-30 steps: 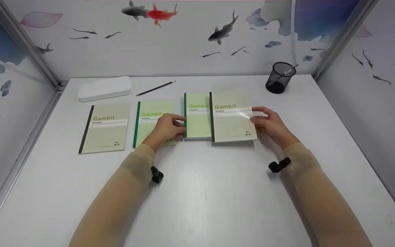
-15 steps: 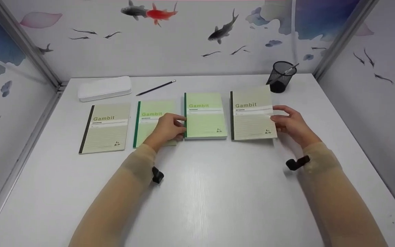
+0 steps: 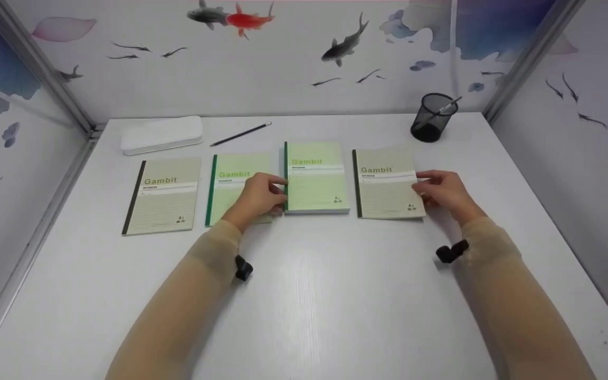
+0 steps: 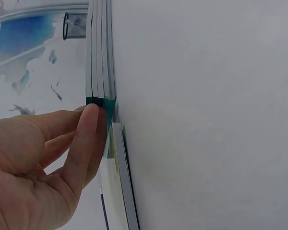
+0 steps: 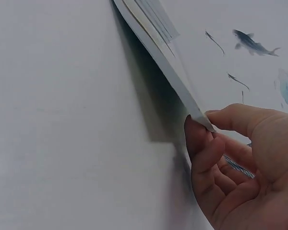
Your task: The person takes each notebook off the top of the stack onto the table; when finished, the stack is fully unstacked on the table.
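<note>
In the head view my right hand [image 3: 446,191] pinches the right edge of a beige notebook [image 3: 386,195] with a black spine. The right wrist view shows this notebook [image 5: 158,57] tilted, its held edge off the table and a shadow beneath. My left hand [image 3: 259,196] touches the green spine of a light green notebook [image 3: 315,184]. In the left wrist view that notebook is part of a stack [image 4: 100,57], with the fingertips against its spine end. Under the left hand and partly hidden lies another green notebook [image 3: 223,206].
Another beige notebook [image 3: 164,203] lies at the left end of the row. A white case [image 3: 161,136] and a pencil [image 3: 240,134] lie behind. At the back right stands a black mesh pen holder [image 3: 433,119] with a pen in it. Printed wall panels enclose the white table [image 3: 304,306].
My right hand has carried the beige notebook rightward off the green one, then lowered it toward the table. The left hand has stayed at the green spine.
</note>
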The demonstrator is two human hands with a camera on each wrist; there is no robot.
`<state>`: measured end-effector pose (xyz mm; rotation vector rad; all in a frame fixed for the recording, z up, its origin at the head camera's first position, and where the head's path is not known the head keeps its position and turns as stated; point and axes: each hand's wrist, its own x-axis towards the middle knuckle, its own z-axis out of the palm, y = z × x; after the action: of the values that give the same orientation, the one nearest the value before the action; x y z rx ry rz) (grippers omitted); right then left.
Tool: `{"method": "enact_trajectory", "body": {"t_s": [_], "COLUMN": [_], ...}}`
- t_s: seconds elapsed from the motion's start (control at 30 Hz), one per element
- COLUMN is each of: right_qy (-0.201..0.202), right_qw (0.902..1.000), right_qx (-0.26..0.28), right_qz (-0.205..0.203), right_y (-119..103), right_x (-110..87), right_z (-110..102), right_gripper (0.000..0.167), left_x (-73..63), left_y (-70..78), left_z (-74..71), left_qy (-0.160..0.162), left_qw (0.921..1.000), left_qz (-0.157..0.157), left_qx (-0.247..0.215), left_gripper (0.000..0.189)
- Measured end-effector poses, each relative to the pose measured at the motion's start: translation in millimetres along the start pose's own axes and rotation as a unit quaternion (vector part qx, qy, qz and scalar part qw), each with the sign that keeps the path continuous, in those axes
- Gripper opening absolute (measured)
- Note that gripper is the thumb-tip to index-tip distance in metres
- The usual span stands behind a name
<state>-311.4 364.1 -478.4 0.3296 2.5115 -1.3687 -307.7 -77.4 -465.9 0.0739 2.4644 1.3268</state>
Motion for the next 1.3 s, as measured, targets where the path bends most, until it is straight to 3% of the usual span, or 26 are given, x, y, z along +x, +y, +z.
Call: {"method": "enact_trajectory", "body": {"t_s": [0.37, 0.63, 0.73, 0.9, 1.1, 1.3], "right_qy": [0.025, 0.071, 0.087, 0.076, 0.022, -0.035], "right_qw": [0.9932, 0.9718, 0.9715, 0.9802, 0.9846, 0.9897], "right_qx": [-0.111, -0.215, -0.205, -0.143, -0.106, -0.045], "right_qz": [-0.025, -0.064, -0.082, -0.113, -0.138, -0.131], "right_y": [-7, -14, -13, -15, -35, -58], "right_x": [-6.0, -5.8, -4.0, -2.9, -6.5, -8.0], "right_z": [5, 8, 12, 30, 59, 85], "right_gripper": [0.051, 0.041, 0.036, 0.030, 0.029, 0.034], "left_x": [-1.5, -3.7, -3.6, -2.5, -1.9, -1.9], "left_y": [0.9, 1.2, 2.3, 2.8, 2.3, 3.8], "left_z": [1.3, 1.3, 0.5, 0.1, 0.5, 1.2], "left_qy": [0.005, 0.003, 0.003, 0.002, 0.005, 0.008], "left_qw": [1.0000, 0.9999, 0.9998, 0.9999, 0.9999, 0.9999], "left_qz": [0.001, 0.006, 0.008, 0.011, 0.015, 0.010], "left_qx": [-0.002, -0.013, -0.020, -0.011, 0.000, 0.000], "left_gripper": [0.042, 0.043, 0.043, 0.043, 0.043, 0.043]}}
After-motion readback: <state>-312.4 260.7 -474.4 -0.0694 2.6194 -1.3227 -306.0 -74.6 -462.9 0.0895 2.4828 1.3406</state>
